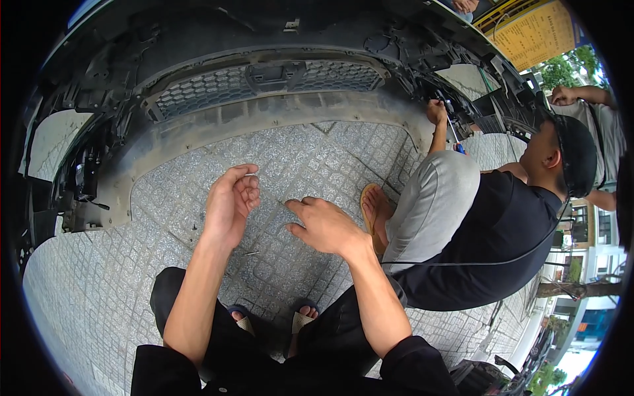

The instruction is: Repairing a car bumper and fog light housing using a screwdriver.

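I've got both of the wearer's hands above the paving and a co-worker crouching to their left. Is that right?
Not quite: the head view shows the co-worker crouching to the wearer's right. The left hand and right hand are above the paving.

This looks like an open-air, streetside car-repair spot. Grey patterned paving (pixel 290 142) serves as the floor, and on it stands a large car bumper (pixel 247 117) with a honeycomb grille (pixel 201 92), its inner side showing. A co-worker (pixel 495 237) sits at it with a blue-handled screwdriver (pixel 460 148). Beyond are green foliage (pixel 561 67), building fronts (pixel 602 228) and a yellow printed board (pixel 536 34).
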The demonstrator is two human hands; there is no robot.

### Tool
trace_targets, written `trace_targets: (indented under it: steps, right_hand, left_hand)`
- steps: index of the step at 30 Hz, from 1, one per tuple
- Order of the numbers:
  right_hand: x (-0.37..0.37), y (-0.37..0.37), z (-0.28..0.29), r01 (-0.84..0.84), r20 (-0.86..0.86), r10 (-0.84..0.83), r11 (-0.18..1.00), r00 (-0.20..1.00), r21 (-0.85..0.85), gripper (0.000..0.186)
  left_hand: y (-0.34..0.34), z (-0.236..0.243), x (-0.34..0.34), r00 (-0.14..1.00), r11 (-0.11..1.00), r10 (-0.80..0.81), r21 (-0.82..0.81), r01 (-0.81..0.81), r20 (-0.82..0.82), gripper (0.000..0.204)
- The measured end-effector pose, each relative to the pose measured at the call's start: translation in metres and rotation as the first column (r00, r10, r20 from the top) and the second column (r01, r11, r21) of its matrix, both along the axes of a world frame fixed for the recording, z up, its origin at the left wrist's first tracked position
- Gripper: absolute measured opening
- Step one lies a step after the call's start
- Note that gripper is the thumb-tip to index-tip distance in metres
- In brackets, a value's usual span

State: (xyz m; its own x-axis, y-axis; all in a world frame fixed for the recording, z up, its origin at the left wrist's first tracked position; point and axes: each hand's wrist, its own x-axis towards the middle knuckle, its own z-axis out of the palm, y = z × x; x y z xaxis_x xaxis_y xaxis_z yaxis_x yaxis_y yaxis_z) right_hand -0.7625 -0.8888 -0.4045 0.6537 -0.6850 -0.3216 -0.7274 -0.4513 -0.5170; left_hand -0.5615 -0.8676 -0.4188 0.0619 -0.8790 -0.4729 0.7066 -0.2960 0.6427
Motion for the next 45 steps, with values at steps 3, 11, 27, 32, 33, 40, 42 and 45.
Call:
trace_targets:
  steps: [3,11,27,32,33,40,42,45]
  right_hand:
    - [0.0006,-0.0006,0.0012,0.0,0.001,0.0,1.0,1.0,-0.003,0.042]
    - [0.002,-0.0007,0.0013,-0.002,0.0,0.002,1.0,1.0,0.003,0.041]
    - [0.0032,-0.0007,0.0018,-0.012,0.028,0.012,1.0,1.0,-0.011,0.04]
    - [0.004,-0.0001,0.0051,-0.01,0.024,0.011,1.0,1.0,-0.014,0.039]
    - [0.0039,0.0002,0.0057,-0.007,0.022,0.008,1.0,1.0,-0.013,0.039]
    - [0.0042,0.0026,0.0043,-0.004,0.027,0.005,1.0,1.0,-0.023,0.039]
    - [0.0051,0.0024,0.0053,-0.011,0.001,0.011,1.0,1.0,-0.016,0.043]
    - [0.0051,0.0027,0.0058,-0.016,-0.026,0.016,1.0,1.0,-0.004,0.046]
  left_hand:
    - [-0.0003,-0.0011,0.001,1.0,1.0,0.001,0.001,-0.001,-0.006,0.021]
    - [-0.0002,-0.0017,0.0024,1.0,1.0,0.001,0.008,-0.001,-0.006,0.021]
    - [0.0,0.0008,0.0031,1.0,1.0,-0.008,0.021,0.007,0.022,0.022]
    - [0.0,0.0001,0.0037,1.0,1.0,-0.011,0.015,0.011,0.014,0.022]
    - [0.0003,0.0006,0.0037,1.0,1.0,-0.013,0.009,0.013,0.009,0.022]
    - [0.0025,0.0016,0.0042,1.0,1.0,-0.01,0.007,0.01,0.01,0.023]
    - [0.003,0.0019,0.0046,1.0,1.0,-0.01,0.007,0.01,0.012,0.023]
    - [0.0033,0.0027,0.0042,1.0,1.0,-0.011,0.01,0.011,0.018,0.023]
